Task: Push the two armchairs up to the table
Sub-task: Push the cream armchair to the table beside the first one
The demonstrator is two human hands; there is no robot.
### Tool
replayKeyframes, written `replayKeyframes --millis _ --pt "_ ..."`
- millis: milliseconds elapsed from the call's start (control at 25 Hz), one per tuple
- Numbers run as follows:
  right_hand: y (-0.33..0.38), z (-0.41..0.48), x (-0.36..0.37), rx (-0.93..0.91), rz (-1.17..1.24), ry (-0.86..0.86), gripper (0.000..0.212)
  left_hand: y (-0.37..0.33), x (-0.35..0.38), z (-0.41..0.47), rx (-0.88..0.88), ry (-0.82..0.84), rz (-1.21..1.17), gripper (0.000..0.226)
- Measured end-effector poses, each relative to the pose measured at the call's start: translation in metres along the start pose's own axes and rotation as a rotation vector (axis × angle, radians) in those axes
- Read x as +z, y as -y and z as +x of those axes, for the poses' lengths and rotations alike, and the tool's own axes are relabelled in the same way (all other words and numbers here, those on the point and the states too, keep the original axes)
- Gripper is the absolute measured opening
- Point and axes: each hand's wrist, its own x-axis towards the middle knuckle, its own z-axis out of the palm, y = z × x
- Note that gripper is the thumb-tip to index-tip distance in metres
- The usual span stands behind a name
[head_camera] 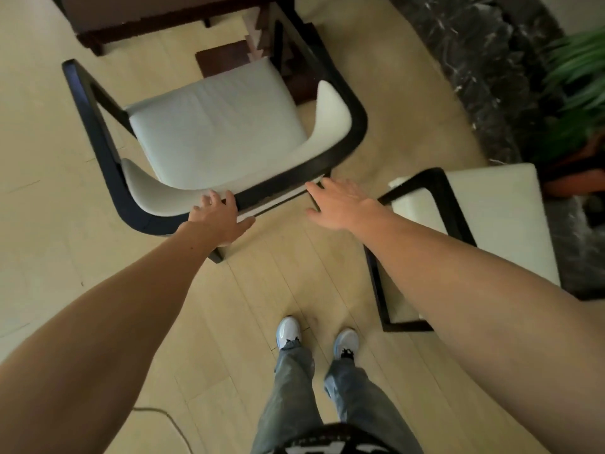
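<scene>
The near armchair [216,126] is standing on the pale wood floor [65,142] with its white seat cushion facing away from the person and its dark curved back rail closest to them. Its front edge is sitting just beside the dark wooden surface [157,14] at the top of the view — the chair's far arm is reaching under or against that surface's edge, though the exact contact is blurred. The left hand [217,219] is resting on the back rail of this armchair, fingers curled over its top in a loose grasp. The right hand [340,204] is hanging open with fingers spread, just behind the same rail at its right end; whether it is touching the rail cannot be told. The second armchair [491,224] is standing to the right of the first, well apart from the surface, partly hidden by the right forearm. A green plant [576,70] is showing beyond it — beside a dark marbled strip of floor.
</scene>
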Motion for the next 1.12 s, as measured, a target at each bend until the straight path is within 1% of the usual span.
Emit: replayKeyframes --millis 160,280,440,520,680,800,1000,1120 --pt "-0.018 -0.065 -0.001 0.052 0.087 -0.072 0.062 -0.027 -0.012 -0.035 0.227 -0.039 0.045 0.080" --pt "-0.038 -0.112 0.003 0.112 0.163 -0.099 0.063 -0.069 -0.021 -0.058 0.348 -0.075 0.067 0.080" --pt "-0.076 -0.178 0.024 0.193 0.271 -0.092 0.048 -0.136 -0.036 -0.083 0.518 -0.160 0.080 0.080" --pt "-0.104 -0.218 0.041 0.229 0.277 -0.102 0.053 -0.178 -0.039 -0.099 0.592 -0.204 0.044 0.080" --pt "-0.172 -0.300 0.078 0.307 0.245 -0.173 0.062 -0.275 -0.034 -0.129 0.665 -0.276 -0.094 0.079" --pt "-0.226 -0.371 0.114 0.413 0.241 -0.257 0.067 -0.361 -0.026 -0.158 0.704 -0.319 -0.129 0.082" --pt "-0.305 -0.490 0.172 0.562 0.217 -0.367 0.070 -0.497 -0.006 -0.210 0.765 -0.377 -0.180 0.072" --pt "-0.344 -0.546 0.205 0.622 0.226 -0.387 0.078 -0.565 0.009 -0.232 0.794 -0.400 -0.182 0.069"
